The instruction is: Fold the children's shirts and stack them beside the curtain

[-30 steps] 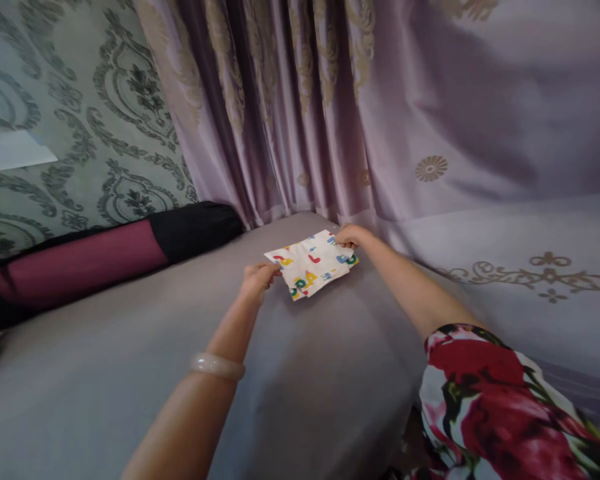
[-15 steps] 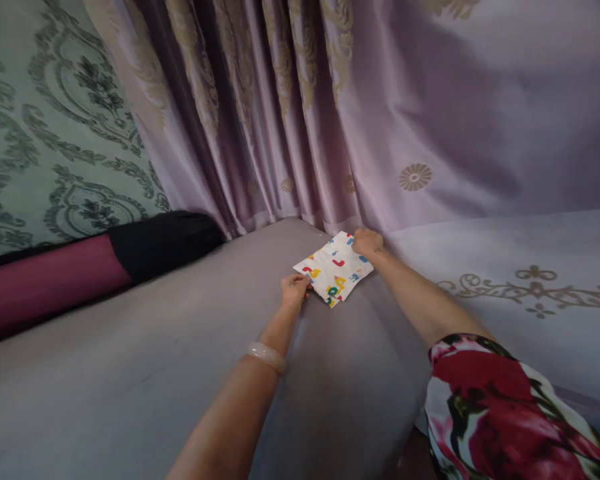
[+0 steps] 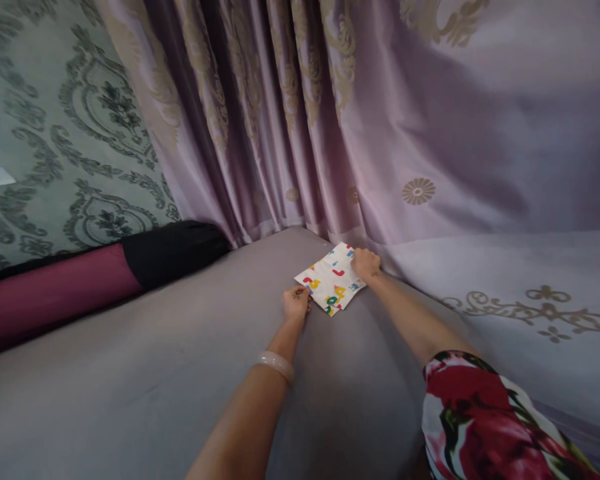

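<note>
"Where's the printed cloth (image 3: pixel 334 277)?"
"On my feed, far end of the grey bed (image 3: pixel 180 373), by the curtain (image 3: pixel 325 173); left hand (image 3: pixel 297 303) pinching one edge, right hand (image 3: pixel 366 265) gripping the other!"
"Step?"
"Positioning, I'd judge; next calls for even grips."
</note>
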The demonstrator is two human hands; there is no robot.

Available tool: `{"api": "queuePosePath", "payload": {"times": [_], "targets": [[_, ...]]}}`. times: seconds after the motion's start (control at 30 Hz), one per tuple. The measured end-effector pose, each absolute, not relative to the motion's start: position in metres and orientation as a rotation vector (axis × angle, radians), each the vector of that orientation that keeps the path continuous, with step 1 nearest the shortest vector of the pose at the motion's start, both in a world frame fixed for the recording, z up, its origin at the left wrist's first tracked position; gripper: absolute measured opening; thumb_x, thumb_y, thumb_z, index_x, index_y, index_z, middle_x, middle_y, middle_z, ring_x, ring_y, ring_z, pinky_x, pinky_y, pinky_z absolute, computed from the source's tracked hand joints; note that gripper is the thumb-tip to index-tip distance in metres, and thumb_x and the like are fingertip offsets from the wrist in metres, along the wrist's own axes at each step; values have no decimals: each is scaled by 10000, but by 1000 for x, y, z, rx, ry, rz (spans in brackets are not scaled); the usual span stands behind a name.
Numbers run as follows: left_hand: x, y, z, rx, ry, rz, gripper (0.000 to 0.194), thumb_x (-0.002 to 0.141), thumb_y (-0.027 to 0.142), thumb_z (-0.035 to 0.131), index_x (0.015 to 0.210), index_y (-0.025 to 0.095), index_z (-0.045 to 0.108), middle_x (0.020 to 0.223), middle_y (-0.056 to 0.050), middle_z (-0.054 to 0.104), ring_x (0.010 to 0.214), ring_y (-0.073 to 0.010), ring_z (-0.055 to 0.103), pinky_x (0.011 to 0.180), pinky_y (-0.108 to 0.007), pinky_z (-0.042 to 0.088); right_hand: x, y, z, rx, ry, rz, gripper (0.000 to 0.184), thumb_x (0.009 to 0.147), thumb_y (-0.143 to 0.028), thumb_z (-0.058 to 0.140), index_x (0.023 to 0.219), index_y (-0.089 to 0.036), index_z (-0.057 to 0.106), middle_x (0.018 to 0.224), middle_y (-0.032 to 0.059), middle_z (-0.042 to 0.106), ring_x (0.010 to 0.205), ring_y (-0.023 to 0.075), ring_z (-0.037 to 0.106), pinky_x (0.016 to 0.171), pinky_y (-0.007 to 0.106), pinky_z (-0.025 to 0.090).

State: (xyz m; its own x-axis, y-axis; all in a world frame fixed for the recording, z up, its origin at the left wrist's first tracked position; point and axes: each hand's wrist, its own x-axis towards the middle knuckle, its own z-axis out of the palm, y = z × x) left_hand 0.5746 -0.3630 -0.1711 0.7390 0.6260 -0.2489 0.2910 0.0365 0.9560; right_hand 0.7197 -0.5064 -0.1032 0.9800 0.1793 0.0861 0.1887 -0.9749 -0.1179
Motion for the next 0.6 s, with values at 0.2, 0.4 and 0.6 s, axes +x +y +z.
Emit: {"api": "queuePosePath", "payload": {"times": [0.2,0.4,0.6], "targets": [[571,-363,-160,1483,766,282,167,849,245,602,969,129,592,527,45,540,377,-73,506,443,-187,451,719,-505,-110,-3003,-288,-242,317,892,-93,394,1139,-93,594,1067,202,661,1036,276,637,816,343,479],[538,-355,-154,1397,748,239,95,839,123,578,923,136,535,571,40,548,478,-74,568,565,-199,517,706,-500,-115,-3009,-344,-194,346,885,-95,409,1209,-57,526,1052,213,660,1045,274,630,830,339,459],[477,-332,-154,1461,630,130,78,812,119,572,844,158,513,651,8,586,564,-90,597,612,-221,515,678,-488,-119,-3077,-507,-133,327,876,-156,462,1169,-61,571,1173,215,587,1091,275,579,854,333,434]]}}
